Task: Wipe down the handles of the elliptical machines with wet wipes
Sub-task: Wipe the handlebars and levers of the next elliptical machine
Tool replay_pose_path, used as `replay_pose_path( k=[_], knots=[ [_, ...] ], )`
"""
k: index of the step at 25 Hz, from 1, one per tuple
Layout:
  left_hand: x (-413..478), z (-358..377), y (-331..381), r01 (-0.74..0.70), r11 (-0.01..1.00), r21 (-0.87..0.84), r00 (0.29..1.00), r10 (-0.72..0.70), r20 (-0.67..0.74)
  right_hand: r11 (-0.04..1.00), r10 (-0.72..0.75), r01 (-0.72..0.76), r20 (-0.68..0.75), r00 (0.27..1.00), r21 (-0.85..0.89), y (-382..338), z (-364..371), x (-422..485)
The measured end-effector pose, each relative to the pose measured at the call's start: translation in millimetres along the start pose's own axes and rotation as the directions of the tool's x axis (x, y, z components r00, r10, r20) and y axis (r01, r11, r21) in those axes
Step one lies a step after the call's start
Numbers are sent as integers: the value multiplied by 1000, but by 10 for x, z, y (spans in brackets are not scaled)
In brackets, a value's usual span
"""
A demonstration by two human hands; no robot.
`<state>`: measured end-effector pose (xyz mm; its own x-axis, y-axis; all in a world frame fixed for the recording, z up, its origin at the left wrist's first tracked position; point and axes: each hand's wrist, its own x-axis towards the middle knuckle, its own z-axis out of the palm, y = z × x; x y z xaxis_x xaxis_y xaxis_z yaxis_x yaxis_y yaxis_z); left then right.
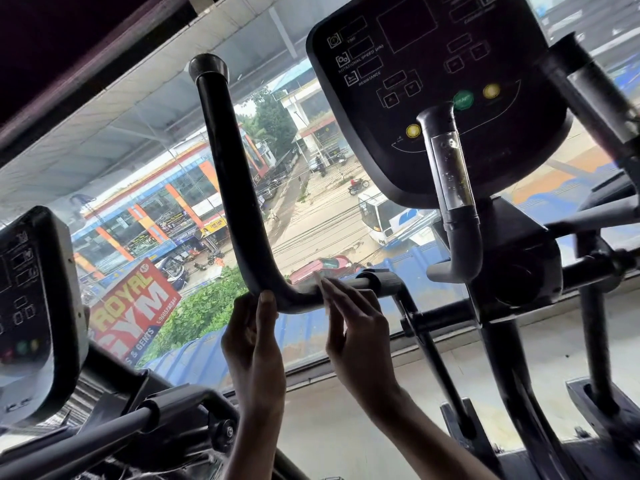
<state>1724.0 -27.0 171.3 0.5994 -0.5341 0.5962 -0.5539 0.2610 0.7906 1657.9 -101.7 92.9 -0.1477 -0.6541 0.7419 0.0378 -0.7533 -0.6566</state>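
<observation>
At the far left, the console [34, 299] of a neighbouring machine is cut off by the frame edge, and its markings are too dim to read. A red gym sign [133, 301] shows through the window [329, 209] behind it, its lower corner hidden by the machine frame.

We locate the task's thing, the black curved handle [225, 174], left of centre. It rises to a capped end near the top and bends at the bottom into a horizontal bar that runs right into a collar.

The left hand [251, 337] reaches up from below the bend. Its fingers are extended, not curled, and their tips touch the underside of the bend. It holds nothing that we can see.

The right hand [353, 327] sits just right of it, fingers straight and close together, laid against the horizontal bar. A thin pale sliver, which we take for the wet wipe [319, 288], shows at the fingertips against the bar (most of it is hidden behind the fingers, so its outline is unclear).

Further right, a short grip [453, 174] with a shiny sensor plate stands in front of the main console [433, 81], covering part of its lower panel. The console's top is cut off by the frame, and the parts at the far right are blurred.
</observation>
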Motion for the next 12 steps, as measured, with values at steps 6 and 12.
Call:
replay_pose_path(
  k=[6,12],
  knots=[
    [-73,66,59,-15,1000,-25,999,14,-32,987,-65,63,12,998,148,-290,-18,-68],
    [-106,96,92,-2,1000,-1,1000,2,-31,982,159,-161,-27,987,-96,419,87,-100]
  ],
)
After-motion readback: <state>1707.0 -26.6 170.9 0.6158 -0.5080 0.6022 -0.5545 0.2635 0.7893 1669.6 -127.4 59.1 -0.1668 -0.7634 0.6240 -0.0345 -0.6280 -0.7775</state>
